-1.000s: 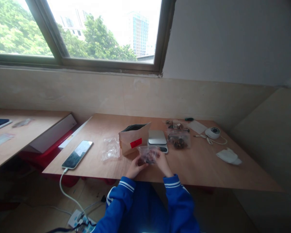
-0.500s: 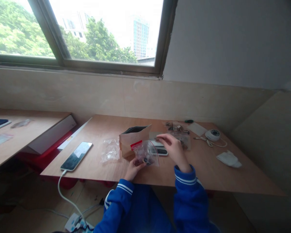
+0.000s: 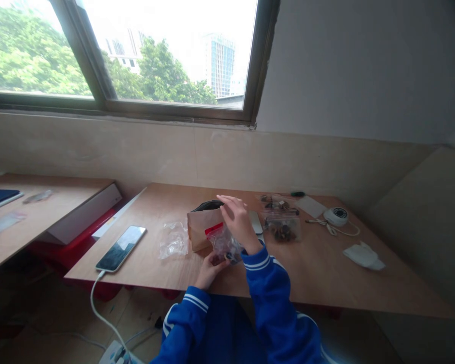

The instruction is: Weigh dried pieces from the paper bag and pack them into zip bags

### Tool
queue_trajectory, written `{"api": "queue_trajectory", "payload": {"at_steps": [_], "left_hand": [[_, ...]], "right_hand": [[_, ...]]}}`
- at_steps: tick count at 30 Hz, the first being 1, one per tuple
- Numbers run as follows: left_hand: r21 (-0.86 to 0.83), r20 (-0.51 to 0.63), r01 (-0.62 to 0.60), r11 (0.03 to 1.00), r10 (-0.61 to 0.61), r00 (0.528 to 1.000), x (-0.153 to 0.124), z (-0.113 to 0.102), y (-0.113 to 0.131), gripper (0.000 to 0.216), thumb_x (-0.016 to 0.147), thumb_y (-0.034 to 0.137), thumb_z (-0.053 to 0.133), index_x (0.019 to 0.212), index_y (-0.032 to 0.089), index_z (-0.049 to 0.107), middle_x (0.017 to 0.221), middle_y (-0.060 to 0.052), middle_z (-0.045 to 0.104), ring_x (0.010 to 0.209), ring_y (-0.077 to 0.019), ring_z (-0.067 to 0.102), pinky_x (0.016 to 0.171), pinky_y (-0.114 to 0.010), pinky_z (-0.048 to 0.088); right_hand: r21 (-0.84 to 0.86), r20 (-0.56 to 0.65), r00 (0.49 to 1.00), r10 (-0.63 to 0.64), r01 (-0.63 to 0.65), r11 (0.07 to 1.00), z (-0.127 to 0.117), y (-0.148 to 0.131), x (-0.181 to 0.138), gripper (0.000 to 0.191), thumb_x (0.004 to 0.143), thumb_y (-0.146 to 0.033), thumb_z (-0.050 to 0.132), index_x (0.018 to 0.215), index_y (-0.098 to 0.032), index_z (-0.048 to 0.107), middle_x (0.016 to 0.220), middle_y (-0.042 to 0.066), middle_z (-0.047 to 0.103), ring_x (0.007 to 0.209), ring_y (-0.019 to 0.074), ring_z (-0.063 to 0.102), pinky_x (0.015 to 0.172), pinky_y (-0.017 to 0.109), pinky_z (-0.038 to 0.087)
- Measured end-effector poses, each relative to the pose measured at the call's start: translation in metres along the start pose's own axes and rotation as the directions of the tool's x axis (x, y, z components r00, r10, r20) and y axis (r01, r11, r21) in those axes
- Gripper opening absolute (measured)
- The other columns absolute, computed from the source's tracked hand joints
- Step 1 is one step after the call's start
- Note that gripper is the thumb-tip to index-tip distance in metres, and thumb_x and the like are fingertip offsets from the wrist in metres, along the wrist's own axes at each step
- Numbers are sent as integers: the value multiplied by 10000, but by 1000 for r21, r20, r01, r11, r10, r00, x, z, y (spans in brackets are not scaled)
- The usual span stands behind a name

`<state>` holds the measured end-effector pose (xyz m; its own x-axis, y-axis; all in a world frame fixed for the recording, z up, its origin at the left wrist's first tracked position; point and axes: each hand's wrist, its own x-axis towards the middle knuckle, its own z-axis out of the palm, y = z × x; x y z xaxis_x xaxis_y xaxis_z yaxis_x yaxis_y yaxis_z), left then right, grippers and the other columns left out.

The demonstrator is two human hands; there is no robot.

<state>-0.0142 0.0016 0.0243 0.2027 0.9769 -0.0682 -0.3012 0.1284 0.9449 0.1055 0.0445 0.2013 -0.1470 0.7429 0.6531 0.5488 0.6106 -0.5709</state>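
Sorting position at a wooden desk. The left hand, near the middle of the desk's front edge, pinches the lower left part of a clear zip-lock bag with dark small parts inside. The right hand is raised at the right end of the mouth of an upright kraft-paper pouch, fingers extended and loosely together; whether they grip anything cannot be told. A digital scale is partly hidden behind the right hand. Two filled bags lie toward the back edge, a dome camera near the back right corner, and a smartphone by the front left corner.
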Motion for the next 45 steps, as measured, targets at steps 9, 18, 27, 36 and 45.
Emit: {"api": "queue_trajectory", "payload": {"at_steps": [9,18,27,36,45], "left_hand": [[43,-57,-36,998,38,998,4,-4,-6,382,593,317,790,914,140,686,933,-84,726,923,-246,652,907,-397,472],[37,-69,-72,997,74,995,4,-7,-8,375,611,317,779,934,147,693,962,-88,724,930,-250,653,903,-404,477],[74,-103,-75,994,83,991,4,-9,-6,406,622,343,763,966,137,704,952,-88,728,904,-270,657,869,-426,499],[64,-70,-53,997,58,996,3,-8,-4,384,661,368,739,957,125,707,939,-96,730,877,-250,662,843,-388,505],[46,-74,-40,998,43,996,5,-9,-11,352,662,368,740,921,133,697,861,-69,732,823,-204,662,793,-323,504]], "right_hand": [[194,219,888,404,-446,874,-12,57,-94,198,768,-119,429,719,-192,607,751,25,651,749,182,624,709,294,500],[208,420,801,426,-542,815,19,80,-121,272,733,-138,601,995,-193,650,1007,77,690,924,242,654,834,380,522],[259,360,817,451,-552,793,27,67,-127,249,784,-285,629,1020,-202,623,1031,77,687,965,252,643,862,399,509],[341,294,808,511,-588,734,23,64,-128,300,773,-357,636,1015,-185,677,1019,87,706,945,257,651,878,415,497],[525,140,760,634,-600,603,-1,73,-124,409,631,-436,748,927,-156,712,909,98,722,881,259,662,828,405,527]]}}
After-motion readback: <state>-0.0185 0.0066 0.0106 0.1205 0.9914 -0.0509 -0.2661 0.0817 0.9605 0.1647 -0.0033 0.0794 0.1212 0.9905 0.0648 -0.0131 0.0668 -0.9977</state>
